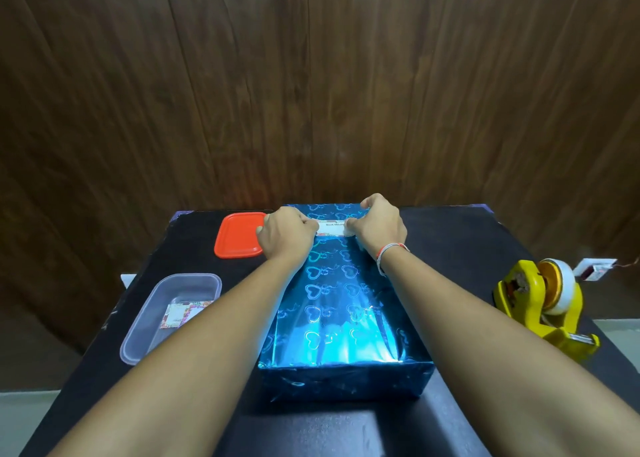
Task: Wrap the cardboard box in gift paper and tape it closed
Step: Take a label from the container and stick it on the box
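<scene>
The box [341, 318], fully covered in shiny blue heart-print gift paper, lies lengthwise on the black table [311, 429]. A small white greeting tag [333, 228] with printed text sits on its top near the far end. My left hand [287, 232] holds the tag's left end with curled fingers. On the tag's right end, my right hand [377, 226] does the same. A red-and-white thread band circles my right wrist.
A yellow tape dispenser [543, 304] with a white roll stands at the table's right edge. A clear plastic tub [138, 339] with a floral card inside sits at the left, its red lid [239, 235] beyond it. A wood-panel wall rises behind.
</scene>
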